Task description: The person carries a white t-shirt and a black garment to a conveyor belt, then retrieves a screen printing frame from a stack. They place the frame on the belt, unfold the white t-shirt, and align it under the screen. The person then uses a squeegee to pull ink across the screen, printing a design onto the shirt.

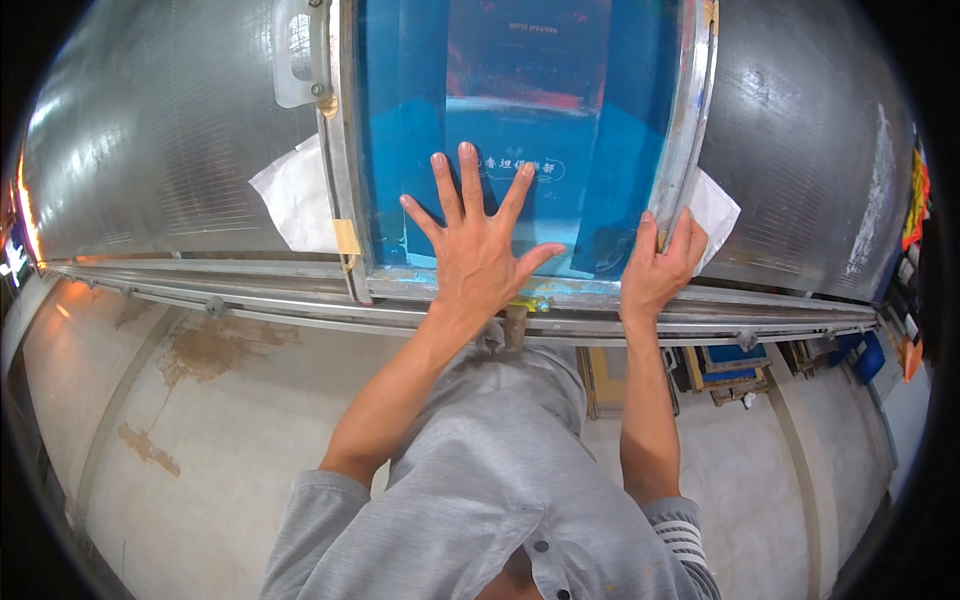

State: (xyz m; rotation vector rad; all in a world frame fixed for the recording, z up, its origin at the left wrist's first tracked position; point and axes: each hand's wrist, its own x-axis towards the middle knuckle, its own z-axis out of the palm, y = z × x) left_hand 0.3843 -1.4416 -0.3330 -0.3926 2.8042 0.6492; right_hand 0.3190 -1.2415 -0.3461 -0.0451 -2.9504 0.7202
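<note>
A screen-printing frame (341,150) with metal bars and blue mesh (630,140) lies in front of me, a light printed motif showing on the mesh. My left hand (474,245) is open on the mesh, palm down and fingers spread, just beside the motif. At the frame's lower right corner, my right hand (660,265) grips the side bar, thumb on the inner side and fingers along the outer side. White sheets (300,198) stick out from under the frame at left and right. What lies beneath the mesh is mostly hidden.
A wide grey metal table (180,150) extends to both sides, with a metal rail (250,300) along its near edge. A pale plastic handle (295,55) is fixed to the frame's upper left. Several other frames (735,365) stand low on the floor, right of my body.
</note>
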